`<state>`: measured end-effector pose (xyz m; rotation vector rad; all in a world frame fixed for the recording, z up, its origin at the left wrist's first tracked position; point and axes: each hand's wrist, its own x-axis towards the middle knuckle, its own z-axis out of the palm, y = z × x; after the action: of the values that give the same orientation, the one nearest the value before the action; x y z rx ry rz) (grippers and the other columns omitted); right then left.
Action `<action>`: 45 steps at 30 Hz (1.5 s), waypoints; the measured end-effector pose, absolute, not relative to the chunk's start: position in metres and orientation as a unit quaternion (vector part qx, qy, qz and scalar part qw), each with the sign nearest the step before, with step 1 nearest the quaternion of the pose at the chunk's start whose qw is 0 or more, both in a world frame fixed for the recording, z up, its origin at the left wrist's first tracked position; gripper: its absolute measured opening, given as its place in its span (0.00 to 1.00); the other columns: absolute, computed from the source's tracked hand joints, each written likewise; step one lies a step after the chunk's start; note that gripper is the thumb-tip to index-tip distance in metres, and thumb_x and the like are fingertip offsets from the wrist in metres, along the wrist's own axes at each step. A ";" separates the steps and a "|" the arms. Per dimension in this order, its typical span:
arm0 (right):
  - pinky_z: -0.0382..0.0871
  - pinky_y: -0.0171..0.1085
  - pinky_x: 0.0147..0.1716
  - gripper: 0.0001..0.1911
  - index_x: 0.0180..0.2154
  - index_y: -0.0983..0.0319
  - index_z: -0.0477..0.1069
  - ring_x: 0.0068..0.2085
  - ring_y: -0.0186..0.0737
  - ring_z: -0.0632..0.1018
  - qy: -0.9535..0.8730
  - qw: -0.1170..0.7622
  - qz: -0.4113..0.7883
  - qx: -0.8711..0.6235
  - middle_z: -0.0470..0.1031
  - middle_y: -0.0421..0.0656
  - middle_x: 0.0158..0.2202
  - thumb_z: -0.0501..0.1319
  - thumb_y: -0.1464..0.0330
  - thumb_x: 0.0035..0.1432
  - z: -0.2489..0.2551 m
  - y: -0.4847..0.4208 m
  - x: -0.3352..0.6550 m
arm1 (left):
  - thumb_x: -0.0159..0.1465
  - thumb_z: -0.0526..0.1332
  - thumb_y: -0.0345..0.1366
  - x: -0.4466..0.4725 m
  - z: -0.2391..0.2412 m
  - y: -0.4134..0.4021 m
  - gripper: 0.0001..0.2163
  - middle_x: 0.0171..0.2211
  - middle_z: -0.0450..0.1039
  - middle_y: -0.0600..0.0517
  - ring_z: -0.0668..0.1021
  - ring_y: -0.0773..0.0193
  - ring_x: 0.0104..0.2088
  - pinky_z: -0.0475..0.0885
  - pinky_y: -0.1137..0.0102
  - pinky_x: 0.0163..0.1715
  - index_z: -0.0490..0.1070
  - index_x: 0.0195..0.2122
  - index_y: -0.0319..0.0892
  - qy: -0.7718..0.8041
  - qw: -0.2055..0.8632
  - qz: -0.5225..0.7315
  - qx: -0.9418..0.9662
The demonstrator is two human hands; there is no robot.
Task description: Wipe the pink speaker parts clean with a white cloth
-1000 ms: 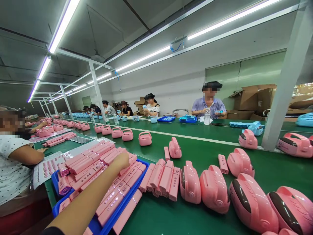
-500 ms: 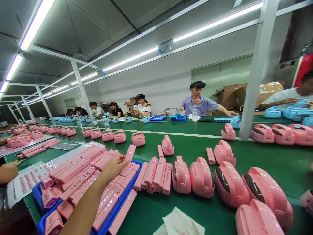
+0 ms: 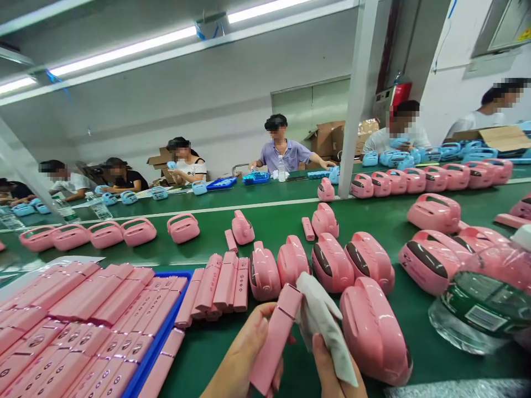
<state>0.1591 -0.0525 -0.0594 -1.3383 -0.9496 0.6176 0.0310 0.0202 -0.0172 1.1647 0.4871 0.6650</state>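
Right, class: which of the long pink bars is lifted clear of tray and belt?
The bar held in the left hand, beside the white cloth; the others lie in the blue tray or on the green belt.

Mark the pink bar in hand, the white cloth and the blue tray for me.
pink bar (image 3: 274, 337): head view, middle of its long face.
white cloth (image 3: 326, 326): head view, middle of the folded sheet.
blue tray (image 3: 143, 367): head view, its right rim.
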 end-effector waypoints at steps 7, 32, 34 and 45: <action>0.45 0.32 0.61 0.18 0.57 0.59 0.55 0.63 0.39 0.47 -0.714 0.513 0.032 -0.476 0.50 0.39 0.62 0.44 0.65 0.69 -0.045 -0.039 0.169 | 0.53 0.48 0.69 0.031 -0.013 0.005 0.36 0.38 0.70 0.48 0.67 0.72 0.16 0.63 0.77 0.11 0.61 0.53 0.47 0.252 0.796 0.292 0.466; 0.42 0.45 0.62 0.12 0.49 0.62 0.64 0.60 0.41 0.59 -0.789 0.441 -0.127 -0.409 0.71 0.43 0.50 0.48 0.67 0.67 -0.031 -0.050 0.158 | 0.53 0.55 0.65 0.027 0.007 -0.003 0.30 0.19 0.61 0.55 0.53 0.75 0.13 0.46 0.79 0.07 0.69 0.41 0.42 0.241 0.839 0.309 0.377; 0.46 0.49 0.61 0.19 0.57 0.62 0.55 0.63 0.47 0.51 -0.744 0.467 -0.046 -0.475 0.59 0.49 0.58 0.44 0.63 0.68 -0.036 -0.053 0.161 | 0.55 0.52 0.65 0.031 0.005 -0.005 0.31 0.19 0.63 0.55 0.59 0.72 0.13 0.54 0.78 0.09 0.67 0.45 0.44 0.238 0.841 0.300 0.381; 0.35 0.47 0.63 0.19 0.57 0.64 0.56 0.62 0.44 0.52 -0.827 0.379 -0.138 -0.392 0.69 0.44 0.52 0.50 0.66 0.67 -0.047 -0.046 0.151 | 0.57 0.57 0.60 0.029 0.005 0.004 0.25 0.23 0.66 0.52 0.65 0.65 0.19 0.61 0.70 0.19 0.70 0.42 0.42 0.280 0.800 0.324 0.419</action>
<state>0.1508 -0.0461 -0.0473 -1.0013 -2.1128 -0.3520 0.0290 0.0035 0.0051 0.8994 0.6015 0.6943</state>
